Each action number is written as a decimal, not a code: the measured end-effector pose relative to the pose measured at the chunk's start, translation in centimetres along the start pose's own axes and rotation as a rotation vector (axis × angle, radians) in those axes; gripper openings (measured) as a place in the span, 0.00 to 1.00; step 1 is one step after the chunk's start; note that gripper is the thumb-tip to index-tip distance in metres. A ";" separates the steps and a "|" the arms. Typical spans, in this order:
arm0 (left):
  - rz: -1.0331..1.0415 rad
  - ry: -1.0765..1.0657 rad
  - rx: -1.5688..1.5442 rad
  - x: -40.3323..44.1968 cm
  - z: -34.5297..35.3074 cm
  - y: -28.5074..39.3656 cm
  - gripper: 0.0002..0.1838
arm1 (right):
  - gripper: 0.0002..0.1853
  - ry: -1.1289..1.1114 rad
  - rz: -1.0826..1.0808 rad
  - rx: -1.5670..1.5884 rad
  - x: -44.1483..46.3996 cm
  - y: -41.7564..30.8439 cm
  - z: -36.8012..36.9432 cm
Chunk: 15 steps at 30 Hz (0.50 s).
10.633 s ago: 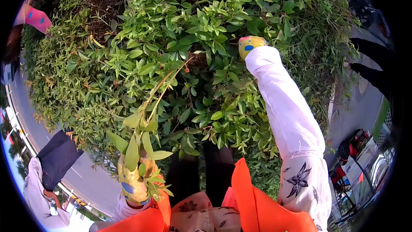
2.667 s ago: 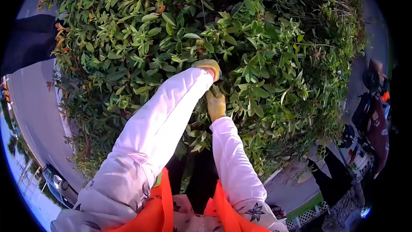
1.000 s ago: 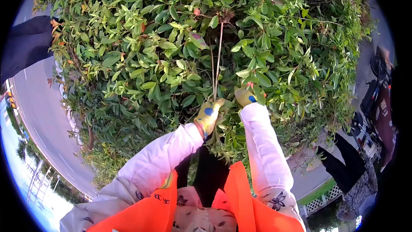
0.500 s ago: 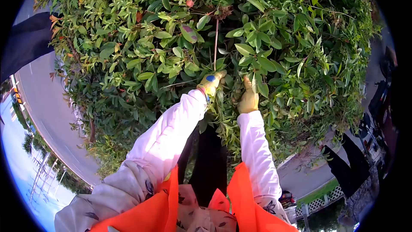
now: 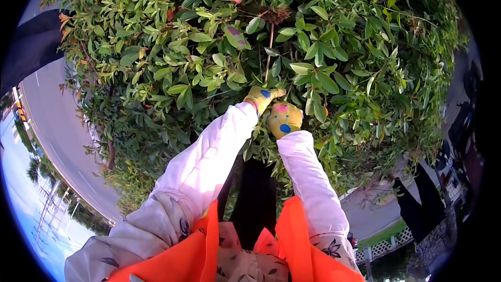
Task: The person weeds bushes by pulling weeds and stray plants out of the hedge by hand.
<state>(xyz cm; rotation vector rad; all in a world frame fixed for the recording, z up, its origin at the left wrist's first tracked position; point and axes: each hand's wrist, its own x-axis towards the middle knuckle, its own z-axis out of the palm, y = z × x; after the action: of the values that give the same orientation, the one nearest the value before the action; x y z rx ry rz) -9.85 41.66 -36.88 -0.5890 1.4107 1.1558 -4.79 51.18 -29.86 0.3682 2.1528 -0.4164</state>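
Note:
Both hands wear yellow patterned gloves and meet at the middle of a leafy green hedge [image 5: 209,52]. My left hand [image 5: 263,96] is closed round the lower end of a thin brown stem [image 5: 270,52], which runs up to a brown root-like tuft [image 5: 276,15]. Just below and to the right, my right hand [image 5: 285,120] is closed among the leaves, its back to the camera; what its fingers hold is hidden.
A dark-clothed person's leg [image 5: 34,47] stands at the left, beside a road [image 5: 68,130]. At the lower right are another person's dark trousers [image 5: 420,203], a white lattice fence [image 5: 389,245] and parked vehicles partly in shadow.
My right hand has turned and come left, close against my left hand. Since a second ago my left hand has risen along the stem, still holding it.

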 end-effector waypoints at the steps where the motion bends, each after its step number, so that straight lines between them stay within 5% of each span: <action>1: -0.010 0.034 0.088 2.6 -0.7 -2.7 0.20 | 0.15 0.037 -0.085 0.012 0.2 0.2 0.5; 4: -0.144 0.163 0.085 2.2 -0.9 -1.6 0.21 | 0.13 -0.017 -0.151 0.064 0.8 0.4 1.6; 7: -0.154 0.178 0.018 -0.3 -1.9 0.7 0.25 | 0.21 -0.048 0.277 1.404 2.1 2.3 1.8; 8: -0.153 0.218 0.003 0.0 -2.1 0.2 0.26 | 0.18 0.063 0.369 1.465 2.6 2.3 1.0; 15: -0.192 0.086 -0.076 -1.8 -2.5 1.0 0.28 | 0.17 0.513 0.254 0.755 8.8 5.6 -1.6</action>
<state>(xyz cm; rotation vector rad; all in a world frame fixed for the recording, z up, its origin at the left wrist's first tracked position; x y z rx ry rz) -11.41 39.39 -35.29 -0.8180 1.3546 1.0439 -8.65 57.88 -37.06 1.2690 2.3112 -1.0762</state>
